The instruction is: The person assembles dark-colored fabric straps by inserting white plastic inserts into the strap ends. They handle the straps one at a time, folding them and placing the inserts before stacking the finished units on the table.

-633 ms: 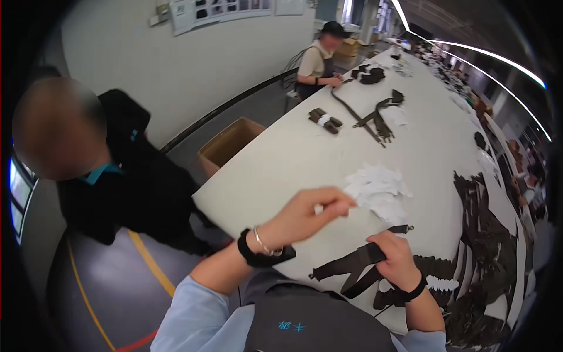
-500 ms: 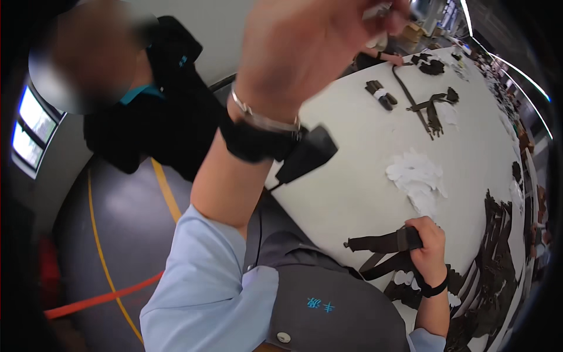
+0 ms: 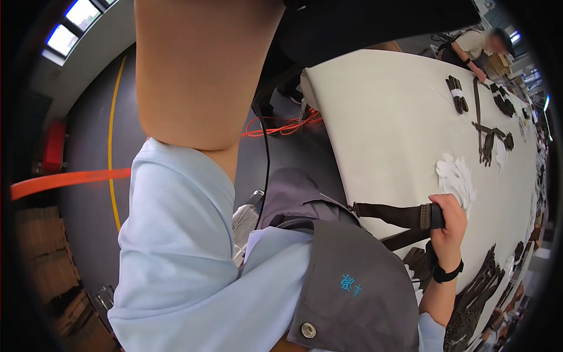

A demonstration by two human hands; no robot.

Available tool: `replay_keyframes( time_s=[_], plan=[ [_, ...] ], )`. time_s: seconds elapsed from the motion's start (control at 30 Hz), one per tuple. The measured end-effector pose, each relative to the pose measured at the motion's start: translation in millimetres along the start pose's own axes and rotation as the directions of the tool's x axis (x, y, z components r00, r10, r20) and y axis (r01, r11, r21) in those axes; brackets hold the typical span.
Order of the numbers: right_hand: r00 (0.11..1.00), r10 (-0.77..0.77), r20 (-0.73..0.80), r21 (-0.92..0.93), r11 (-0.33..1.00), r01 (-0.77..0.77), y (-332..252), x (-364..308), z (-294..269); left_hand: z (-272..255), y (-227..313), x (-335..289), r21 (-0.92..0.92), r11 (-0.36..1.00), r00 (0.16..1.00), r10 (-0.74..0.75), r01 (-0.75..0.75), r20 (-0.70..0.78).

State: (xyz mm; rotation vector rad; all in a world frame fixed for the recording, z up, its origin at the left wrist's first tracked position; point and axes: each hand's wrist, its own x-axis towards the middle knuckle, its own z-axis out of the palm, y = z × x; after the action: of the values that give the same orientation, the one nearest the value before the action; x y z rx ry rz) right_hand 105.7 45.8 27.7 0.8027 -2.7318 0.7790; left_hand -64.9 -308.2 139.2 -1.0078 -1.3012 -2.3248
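Cardboard point(image 3: 44, 246) stacked at far left, by the floor's yellow line point(image 3: 111, 141). Left forearm point(image 3: 199, 70) rises past the upper edge; left hand out of frame, so its fingers cannot be judged. Next, dark strap point(image 3: 390, 216), held above the near edge of the pale tabletop point(image 3: 375, 129), just in front of the grey apron point(image 3: 358, 276). Long axis roughly crosswise, dipping slightly rightward; metal-tipped free end points to the person's left. A second dark length slants down-left below it, partly hidden by the apron. Right hand point(image 3: 450, 229) at the strap's right end, fingers curled and closed around it beside a lighter brown section; grip probably keeps the lengths gathered while only one hand holds them. Just beyond, white pieces point(image 3: 456, 179) heaped loosely, perhaps for easy reach. Farther up, brown bundle point(image 3: 457, 94) with a white wrap, likely to keep it together. Rightmost, dark straps point(image 3: 478, 293) piled.
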Motion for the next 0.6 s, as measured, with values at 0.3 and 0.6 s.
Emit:
replay_keyframes(
  time_s=[0.3,0.6],
  plan=[
    [0.989,-0.098,0.111,0.078,0.993,0.089,-7.7,26.7,21.1,-29.1,14.0,-47.9,-0.037,0.999,0.997,-0.025,0.022,-0.077],
    [0.979,-0.132,0.157,0.108,0.987,0.115,-11.1,37.9,44.4,-45.9,-8.2,-94.1,-0.097,0.986,0.988,-0.141,0.135,-0.058]
  ],
)
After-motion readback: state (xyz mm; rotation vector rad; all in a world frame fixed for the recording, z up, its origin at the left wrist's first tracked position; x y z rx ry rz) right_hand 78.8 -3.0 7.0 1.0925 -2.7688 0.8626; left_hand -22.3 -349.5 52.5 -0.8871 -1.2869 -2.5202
